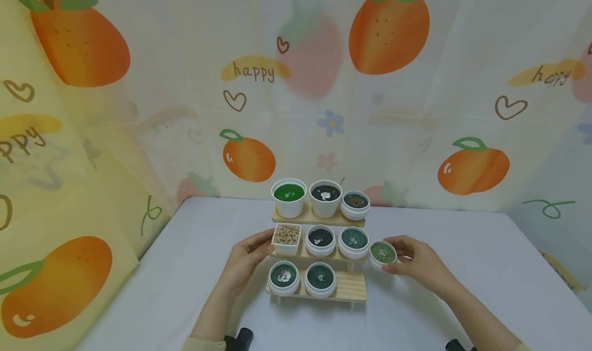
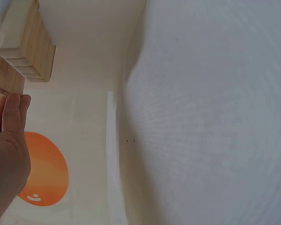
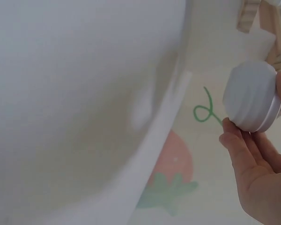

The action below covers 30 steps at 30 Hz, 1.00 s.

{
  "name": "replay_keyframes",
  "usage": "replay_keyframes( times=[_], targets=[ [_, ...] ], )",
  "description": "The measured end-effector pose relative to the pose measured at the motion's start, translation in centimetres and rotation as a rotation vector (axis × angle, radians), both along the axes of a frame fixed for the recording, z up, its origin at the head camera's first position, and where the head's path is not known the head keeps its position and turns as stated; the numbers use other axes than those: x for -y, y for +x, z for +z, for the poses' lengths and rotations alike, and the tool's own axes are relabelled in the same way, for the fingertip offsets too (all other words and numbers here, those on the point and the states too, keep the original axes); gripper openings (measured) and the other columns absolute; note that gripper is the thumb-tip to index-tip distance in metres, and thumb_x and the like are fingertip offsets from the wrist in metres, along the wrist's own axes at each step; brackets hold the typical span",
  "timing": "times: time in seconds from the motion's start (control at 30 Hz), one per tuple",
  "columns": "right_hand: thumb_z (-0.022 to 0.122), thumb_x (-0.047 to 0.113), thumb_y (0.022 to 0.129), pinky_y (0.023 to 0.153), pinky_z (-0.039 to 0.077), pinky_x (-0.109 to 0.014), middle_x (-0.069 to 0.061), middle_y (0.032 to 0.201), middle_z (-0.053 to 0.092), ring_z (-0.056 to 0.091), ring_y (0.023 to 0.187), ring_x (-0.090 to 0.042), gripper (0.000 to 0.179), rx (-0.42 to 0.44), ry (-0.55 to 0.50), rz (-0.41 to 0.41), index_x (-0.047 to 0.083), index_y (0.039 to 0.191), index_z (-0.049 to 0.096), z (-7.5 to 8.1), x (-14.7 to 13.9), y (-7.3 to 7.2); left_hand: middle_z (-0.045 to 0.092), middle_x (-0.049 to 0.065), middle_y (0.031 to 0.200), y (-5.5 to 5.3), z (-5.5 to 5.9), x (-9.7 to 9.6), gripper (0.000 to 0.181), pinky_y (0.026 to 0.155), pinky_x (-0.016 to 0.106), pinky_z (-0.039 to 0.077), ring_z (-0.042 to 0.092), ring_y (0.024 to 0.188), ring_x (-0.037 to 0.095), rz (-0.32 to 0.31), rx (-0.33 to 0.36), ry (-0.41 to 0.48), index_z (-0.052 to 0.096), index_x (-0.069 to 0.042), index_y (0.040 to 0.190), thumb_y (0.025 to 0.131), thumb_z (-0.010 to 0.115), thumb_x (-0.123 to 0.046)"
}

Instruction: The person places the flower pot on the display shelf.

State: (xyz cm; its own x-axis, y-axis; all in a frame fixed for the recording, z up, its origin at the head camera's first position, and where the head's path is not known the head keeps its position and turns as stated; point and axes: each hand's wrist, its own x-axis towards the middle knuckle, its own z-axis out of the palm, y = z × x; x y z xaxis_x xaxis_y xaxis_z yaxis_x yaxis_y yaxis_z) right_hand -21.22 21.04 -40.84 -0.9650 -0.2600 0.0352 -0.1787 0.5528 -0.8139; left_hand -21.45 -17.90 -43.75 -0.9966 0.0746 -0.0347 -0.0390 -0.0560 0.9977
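Observation:
At the right end of a three-step wooden stand (image 1: 349,287), my right hand (image 1: 418,263) holds a small round white pot (image 1: 383,252) with a speckled green top. It pinches the pot between thumb and fingers, raised above the table; the right wrist view shows the ribbed white pot (image 3: 253,96) from below. My left hand (image 1: 247,258) grips the left end of the stand's middle step, thumb in front, beside a square white pot (image 1: 287,239) of beige pebbles. In the left wrist view, its fingers (image 2: 11,112) lie against the stand's wooden end (image 2: 11,77).
Two taller white cups, one bright green (image 1: 289,207) and one dark (image 1: 326,207), stand on the top step beside a round pot (image 1: 355,207). More round pots with dark green tops fill the middle and front steps. A fruit-printed cloth (image 1: 296,119) hangs behind the white table (image 1: 185,269).

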Motion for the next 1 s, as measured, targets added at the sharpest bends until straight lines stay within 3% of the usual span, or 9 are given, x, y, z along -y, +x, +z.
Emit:
replay_keyframes(
  times=[0.2, 0.33, 0.47, 0.7, 1.0],
  targets=[
    [0.083, 0.025, 0.079, 0.083, 0.055, -0.017, -0.014, 0.125, 0.067, 0.065, 0.103, -0.007, 0.061, 0.056, -0.04, 0.024, 0.003, 0.13, 0.058, 0.3, -0.5, 1.4, 0.059, 0.018, 0.139, 0.0, -0.5, 0.1, 0.053, 0.096, 0.014, 0.052, 0.063, 0.112, 0.001, -0.002, -0.057, -0.002, 0.053, 0.005, 0.138, 0.09, 0.069, -0.012],
    [0.082, 0.027, 0.079, 0.085, 0.055, -0.018, -0.012, 0.124, 0.067, 0.065, 0.103, -0.005, 0.061, 0.075, -0.051, 0.041, 0.005, 0.131, 0.058, 0.6, -0.2, 2.2, 0.063, 0.015, 0.135, 0.0, -0.8, 0.2, 0.055, 0.094, 0.012, 0.053, 0.064, 0.111, 0.001, -0.017, -0.115, 0.004, 0.053, 0.007, 0.136, 0.09, 0.071, -0.017],
    [0.083, 0.027, 0.079, 0.089, 0.054, -0.017, -0.01, 0.122, 0.069, 0.065, 0.105, -0.006, 0.059, 0.07, -0.055, 0.054, 0.006, 0.129, 0.06, 0.7, 0.2, 2.9, 0.061, 0.016, 0.137, -0.1, -0.6, 0.1, 0.052, 0.094, 0.013, 0.053, 0.064, 0.111, 0.0, 0.003, -0.068, 0.001, 0.054, 0.005, 0.136, 0.09, 0.07, -0.013],
    [0.082, 0.024, 0.079, 0.09, 0.051, -0.011, -0.013, 0.12, 0.069, 0.063, 0.102, 0.005, 0.058, 0.066, -0.094, 0.094, 0.002, 0.128, 0.06, 0.4, 0.8, 3.9, 0.056, 0.02, 0.143, -0.1, -0.2, 0.0, 0.048, 0.099, 0.014, 0.051, 0.063, 0.112, -0.001, 0.006, 0.005, -0.018, 0.052, 0.003, 0.139, 0.093, 0.064, -0.006],
    [0.086, 0.026, 0.075, 0.095, 0.058, -0.028, -0.012, 0.122, 0.068, 0.062, 0.105, -0.004, 0.061, 0.082, -0.099, 0.035, 0.006, 0.127, 0.061, 0.1, 2.6, 4.9, 0.055, 0.021, 0.143, -0.1, -0.2, 0.0, 0.049, 0.098, 0.014, 0.051, 0.063, 0.111, -0.003, -0.002, -0.001, -0.005, 0.05, 0.005, 0.14, 0.093, 0.063, -0.005]
  ],
)
